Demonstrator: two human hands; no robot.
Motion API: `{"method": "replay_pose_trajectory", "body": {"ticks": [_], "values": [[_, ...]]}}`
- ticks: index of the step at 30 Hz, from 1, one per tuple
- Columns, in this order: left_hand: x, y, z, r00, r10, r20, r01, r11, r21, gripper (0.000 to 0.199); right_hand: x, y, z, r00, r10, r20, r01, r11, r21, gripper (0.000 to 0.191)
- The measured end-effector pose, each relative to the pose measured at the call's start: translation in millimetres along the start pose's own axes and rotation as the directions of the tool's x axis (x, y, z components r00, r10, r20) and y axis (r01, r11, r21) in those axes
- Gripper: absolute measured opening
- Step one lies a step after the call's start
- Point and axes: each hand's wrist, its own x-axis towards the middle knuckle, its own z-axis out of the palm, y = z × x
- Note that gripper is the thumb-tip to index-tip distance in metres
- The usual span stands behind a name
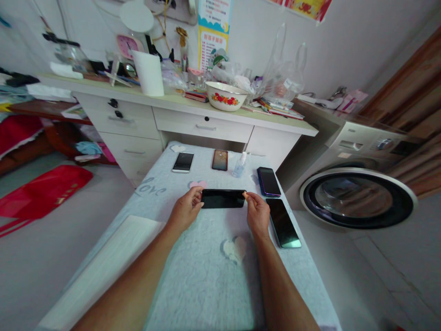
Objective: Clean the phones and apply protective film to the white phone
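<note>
A black smartphone [223, 199] lies sideways between my hands, its dark screen facing me. My left hand [187, 208] grips its left end, thumb at the lower corner and fingers at the upper one. At the other end, my right hand [257, 212] pinches the upper right corner. Just right of that hand is a large dark phone [284, 224] on the cloth, with another phone [268, 182] beyond it. Farther back are a white-edged phone [183, 162], a brownish phone or case [219, 160] and a small clear spray bottle [239, 165].
A pale patterned cloth [206, 276] covers the table, with a long whitish strip [103, 271] along its left side. Behind stands a white desk [203, 122] bearing a floral enamel bowl [226, 97] and clutter. A washing machine [354, 170] is at right; a red bag [41, 191] lies left.
</note>
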Motion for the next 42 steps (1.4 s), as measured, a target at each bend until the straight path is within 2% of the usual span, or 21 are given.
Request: {"method": "replay_pose_trajectory", "body": {"ticks": [4, 7, 11, 14, 24, 30, 42], "values": [[1, 1, -1.7, 0.999, -0.021, -0.032, 0.019, 0.999, -0.044, 0.025, 1, 1, 0, 1.000, 0.008, 0.002, -0.008, 1.000, 0.004, 0.031], [1, 2, -2.3, 0.998, -0.025, -0.055, 0.021, 0.997, -0.070, 0.021, 2, -2, -3, 0.999, -0.015, -0.040, 0.015, 1.000, 0.000, 0.030], [1, 4, -1.7, 0.997, -0.028, -0.076, 0.021, 0.996, -0.088, 0.018, 3, -10, -8, 0.973, -0.166, -0.161, 0.153, 0.984, -0.090, 0.027], [0, 5, 0.4, 0.997, -0.034, -0.074, 0.024, 0.992, -0.128, 0.017, 3, -13, -6, 0.948, -0.245, -0.201, 0.217, 0.964, -0.152, 0.025], [-2, 9, 4.3, 0.996, -0.017, -0.085, 0.005, 0.991, -0.135, 0.014, -7, -18, 7, 0.935, -0.350, -0.062, 0.317, 0.901, -0.296, 0.027], [-3, 7, 6.7, 0.997, 0.000, -0.071, -0.008, 0.993, -0.118, 0.013, -14, -25, 19, 0.928, -0.371, 0.022, 0.365, 0.898, -0.247, 0.027], [-5, 15, 8.1, 0.999, 0.015, -0.047, -0.020, 0.994, -0.110, 0.008, -35, -44, 43, 0.862, -0.455, 0.224, 0.489, 0.863, -0.128, 0.032]]}}
